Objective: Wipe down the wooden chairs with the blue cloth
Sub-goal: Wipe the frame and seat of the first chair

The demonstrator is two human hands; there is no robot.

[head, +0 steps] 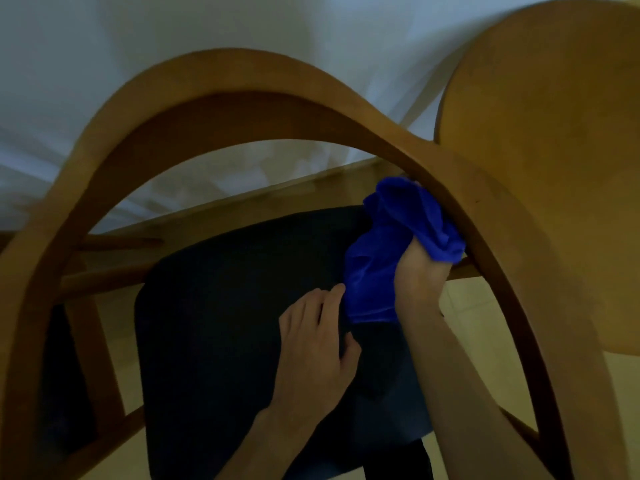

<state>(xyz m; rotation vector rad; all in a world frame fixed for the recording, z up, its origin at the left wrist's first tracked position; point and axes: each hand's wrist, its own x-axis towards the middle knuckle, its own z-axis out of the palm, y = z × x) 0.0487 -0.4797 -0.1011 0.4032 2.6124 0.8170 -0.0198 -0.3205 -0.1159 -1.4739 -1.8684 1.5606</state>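
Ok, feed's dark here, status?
Right hand pressing blue cloth on chair's curved arm. Left hand flat on seat. Nothing blocking.

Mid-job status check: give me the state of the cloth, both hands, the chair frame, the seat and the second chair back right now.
blue cloth: bunched, pressed against the inner side of the frame.
right hand: shut on the cloth, at the frame.
left hand: open, flat on the seat.
chair frame: upright, curved arch, being wiped on its right side.
dark seat: bare apart from the hand.
second chair back: untouched, at right.
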